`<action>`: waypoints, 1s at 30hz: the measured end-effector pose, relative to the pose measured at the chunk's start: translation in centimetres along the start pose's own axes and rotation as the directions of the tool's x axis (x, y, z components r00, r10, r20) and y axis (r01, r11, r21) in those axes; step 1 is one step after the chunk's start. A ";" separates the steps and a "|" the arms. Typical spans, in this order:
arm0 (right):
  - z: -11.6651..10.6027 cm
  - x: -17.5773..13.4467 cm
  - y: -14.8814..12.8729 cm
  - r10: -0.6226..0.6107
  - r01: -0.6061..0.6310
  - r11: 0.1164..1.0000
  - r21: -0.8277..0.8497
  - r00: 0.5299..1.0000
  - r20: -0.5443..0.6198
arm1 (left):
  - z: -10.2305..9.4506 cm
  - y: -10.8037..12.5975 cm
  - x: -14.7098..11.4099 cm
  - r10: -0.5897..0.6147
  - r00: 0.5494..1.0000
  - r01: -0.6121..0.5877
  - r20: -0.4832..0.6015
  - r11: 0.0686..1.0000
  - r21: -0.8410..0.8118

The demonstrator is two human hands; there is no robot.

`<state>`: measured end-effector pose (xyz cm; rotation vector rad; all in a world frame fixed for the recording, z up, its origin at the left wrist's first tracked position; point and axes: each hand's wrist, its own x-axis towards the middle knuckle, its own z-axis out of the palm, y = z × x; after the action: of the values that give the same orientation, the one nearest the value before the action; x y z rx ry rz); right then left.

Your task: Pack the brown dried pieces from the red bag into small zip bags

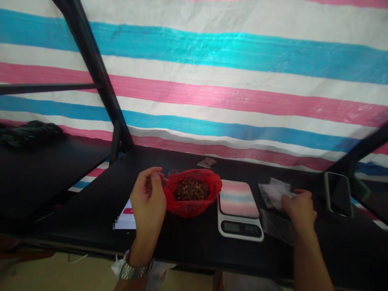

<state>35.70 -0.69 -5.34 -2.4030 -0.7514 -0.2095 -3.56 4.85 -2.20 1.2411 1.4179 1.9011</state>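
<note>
My left hand (149, 194) is raised at the left side of a red plastic bag (189, 209), its fingers curled in towards the thumb. Whether anything is between those fingertips is hidden. The red bag stands with its mouth wide, showing small brown, dried seed-like pieces (191, 190) inside. To the right, my right hand (298, 208) is closed on the edge of some small clear plastic bags (274, 192). Another flat clear bag (277, 226) lies just below them. Between the hands sits a white kitchen scale (239, 208) with nothing on its plate.
A phone (338, 194) lies at the right. Behind the red bag are a small filled packet (207, 162) and a small clear cup (173, 172). A printed sheet (125, 218) lies partly behind my left wrist. Black frame posts (97, 72) and a striped sheet (212, 93) bound the table.
</note>
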 end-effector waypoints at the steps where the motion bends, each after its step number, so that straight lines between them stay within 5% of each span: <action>1: 0.1 -0.2 0.2 0.001 -0.001 1.000 -0.017 1.000 0.011 | -0.1 0.0 0.0 0.008 1.000 -0.008 -0.002 1.000 0.006; 5: -0.3 -0.7 -0.6 -0.063 0.064 0.998 -0.018 0.997 0.036 | 0.2 0.4 -0.2 0.030 0.999 -0.030 -0.010 0.999 0.042; 10: -0.8 -1.5 -4.5 -0.339 0.333 0.936 0.115 0.940 0.036 | 1.1 0.9 -1.0 0.043 0.999 -0.043 0.004 0.997 0.067; 16: 2.4 -4.3 -13.2 -0.665 0.616 0.747 0.252 0.688 0.290 | 1.0 0.7 -1.7 0.098 0.985 -0.116 0.139 0.985 0.131; 19: 4.5 -5.5 -17.5 -0.740 0.699 0.660 0.276 0.540 0.401 | 0.4 0.4 -1.5 0.171 0.967 -0.205 0.190 0.963 0.177; 22: 6.0 -6.2 -21.0 -0.765 0.745 0.607 0.277 0.452 0.458 | -0.2 0.1 -1.1 0.196 0.955 -0.240 0.224 0.952 0.192; 26: 7.0 -7.0 -23.7 -0.750 0.739 0.620 0.265 0.457 0.479 | -0.7 0.1 -0.8 0.191 0.945 -0.245 0.265 0.951 0.188; 30: 6.6 -7.2 -23.6 -0.687 0.624 0.721 0.300 0.593 0.419 | -1.0 0.5 -1.2 0.198 0.918 -0.266 0.343 0.950 0.162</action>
<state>16.30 15.41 -1.00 -1.9484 -1.8511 0.1973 -3.71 3.20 -2.24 1.8021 1.3625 1.6207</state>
